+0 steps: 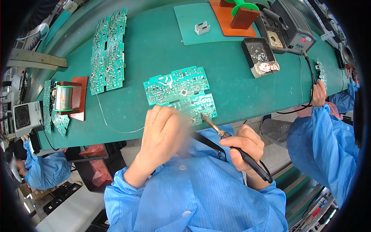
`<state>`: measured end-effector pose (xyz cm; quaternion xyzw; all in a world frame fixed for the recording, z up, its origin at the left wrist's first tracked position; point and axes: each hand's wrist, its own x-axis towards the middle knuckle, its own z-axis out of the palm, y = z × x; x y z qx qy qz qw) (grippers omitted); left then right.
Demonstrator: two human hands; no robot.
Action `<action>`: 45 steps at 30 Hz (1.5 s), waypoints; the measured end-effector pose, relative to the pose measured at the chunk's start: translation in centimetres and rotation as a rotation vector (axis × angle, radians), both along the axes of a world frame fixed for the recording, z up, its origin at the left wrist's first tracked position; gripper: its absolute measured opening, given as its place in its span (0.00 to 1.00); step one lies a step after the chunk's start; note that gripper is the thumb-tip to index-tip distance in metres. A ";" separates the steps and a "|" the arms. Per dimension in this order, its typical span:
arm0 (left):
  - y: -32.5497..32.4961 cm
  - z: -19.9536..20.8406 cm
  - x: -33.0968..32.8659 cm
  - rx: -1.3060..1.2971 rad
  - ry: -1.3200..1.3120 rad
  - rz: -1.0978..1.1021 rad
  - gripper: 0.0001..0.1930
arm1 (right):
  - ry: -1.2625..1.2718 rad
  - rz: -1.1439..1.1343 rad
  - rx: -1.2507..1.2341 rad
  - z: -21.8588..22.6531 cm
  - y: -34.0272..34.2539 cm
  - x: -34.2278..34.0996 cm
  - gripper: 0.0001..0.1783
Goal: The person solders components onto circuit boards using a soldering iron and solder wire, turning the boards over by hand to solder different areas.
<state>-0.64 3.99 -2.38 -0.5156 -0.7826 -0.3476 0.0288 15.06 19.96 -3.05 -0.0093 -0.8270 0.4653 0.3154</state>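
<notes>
A green circuit board (176,87) lies in front of me near the table's front edge. My right hand (245,147) is closed around the black handle of a soldering iron (218,130), its tip at the board's lower right part. Over the board's lower left edge, my left hand (162,131) is closed, with its fingertips partly blurred. A thin solder wire (112,127) loops across the table from the spool (63,98) at the left and runs into this hand. Whether the wire's end touches the board is hidden.
More circuit boards (108,50) lie at the far left. At the far right stand a black tray (256,52), a soldering station (295,29) and a green reel on a brown stand (245,19). A small white part (201,28) sits on a mat. A co-worker's hand (319,94) is at the right.
</notes>
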 end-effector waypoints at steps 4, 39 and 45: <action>0.3 -0.2 0.0 0.025 -0.006 0.013 0.09 | -0.032 0.007 -0.029 0.3 0.2 0.0 0.15; 0.1 -0.5 -0.3 0.060 -0.017 0.031 0.09 | -0.070 0.019 -0.047 1.3 0.5 -0.1 0.16; 0.2 -0.4 -0.2 0.048 0.006 0.011 0.09 | -0.078 0.045 -0.045 1.1 0.3 -0.4 0.15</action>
